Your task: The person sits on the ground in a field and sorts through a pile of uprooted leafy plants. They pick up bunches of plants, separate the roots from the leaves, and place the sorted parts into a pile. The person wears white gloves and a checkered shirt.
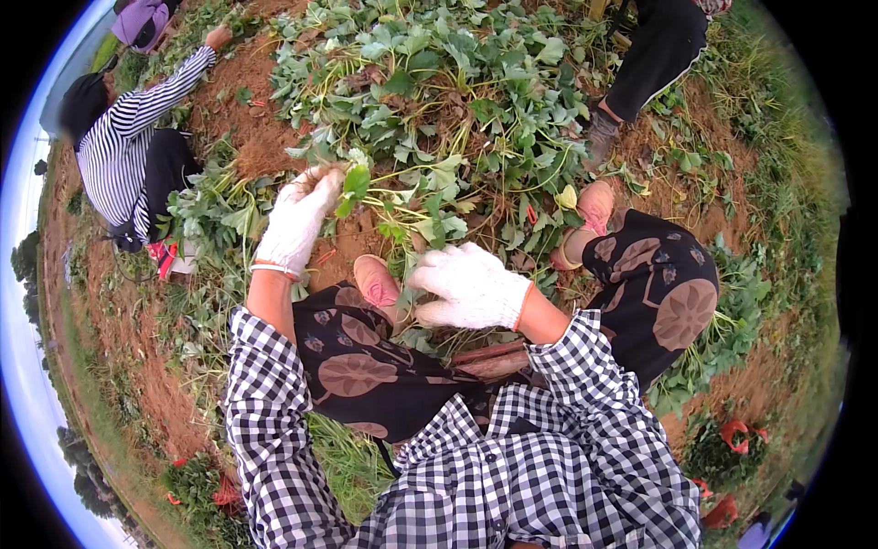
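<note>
My left hand [302, 213], in a white knit glove, is closed around the root end of a leafy plant [401, 202], which looks like a strawberry plant. Thin brown roots show at its fingers, and the stems and green leaves stretch to the right. My right hand [473, 285], gloved the same way, hovers palm down with curled fingers above my lap. Leaves lie close by its fingertips, and its underside is hidden, so any hold is unclear. A large heap of similar uprooted plants [439, 82] spreads in front of my feet.
Pink shoes [377, 281] frame the soil between my knees. A person in a striped shirt [123, 151] crouches at the left; another person's dark-trousered leg [658, 62] stands at upper right. Bundles with red ties [734, 436] lie at lower right, others [206, 491] at lower left.
</note>
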The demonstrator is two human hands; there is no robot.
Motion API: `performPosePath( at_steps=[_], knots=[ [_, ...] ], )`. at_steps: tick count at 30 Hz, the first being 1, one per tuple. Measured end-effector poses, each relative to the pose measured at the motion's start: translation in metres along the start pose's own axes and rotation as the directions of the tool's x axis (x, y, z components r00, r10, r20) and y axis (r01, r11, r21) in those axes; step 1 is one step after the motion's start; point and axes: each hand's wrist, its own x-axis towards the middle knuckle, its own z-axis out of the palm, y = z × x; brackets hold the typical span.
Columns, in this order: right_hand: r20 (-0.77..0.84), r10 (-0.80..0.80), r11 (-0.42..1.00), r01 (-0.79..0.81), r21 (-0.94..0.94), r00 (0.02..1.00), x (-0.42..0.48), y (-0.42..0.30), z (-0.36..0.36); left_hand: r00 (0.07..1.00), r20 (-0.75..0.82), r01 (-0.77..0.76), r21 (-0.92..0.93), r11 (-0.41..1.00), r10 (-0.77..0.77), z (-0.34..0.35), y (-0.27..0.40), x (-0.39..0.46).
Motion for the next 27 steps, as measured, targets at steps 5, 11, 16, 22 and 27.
performPosePath(
  at_steps=[5, 11, 16, 22, 27],
  knots=[
    [-0.386, 0.517, 0.796, -0.263, 0.545, 0.764, -0.003, 0.023, -0.055, 0.983, 0.182, 0.048, -0.067, 0.997, -0.035, -0.001, 0.008, -0.014],
    [-0.361, 0.555, 0.711, -0.202, 0.674, 0.75, 0.011, 0.012, -0.055, 0.908, 0.42, 0.041, -0.063, 0.997, -0.011, 0.013, 0.008, -0.019],
    [-0.311, 0.285, 0.766, -0.021, 0.642, 0.907, 0.026, 0.018, -0.029, 0.853, 0.515, 0.141, -0.075, 0.987, -0.082, 0.04, 0.016, -0.029],
    [-0.529, 0.188, 0.966, -0.058, 0.253, 0.828, 0.023, 0.031, -0.008, 0.917, 0.388, 0.008, 0.215, 0.976, -0.094, 0.054, 0.018, -0.031],
    [-0.588, 0.523, 0.842, -0.481, 0.244, 0.617, -0.005, 0.094, 0.007, 0.977, 0.208, 0.007, 0.173, 0.985, -0.043, 0.041, 0.021, -0.028]
  ],
)
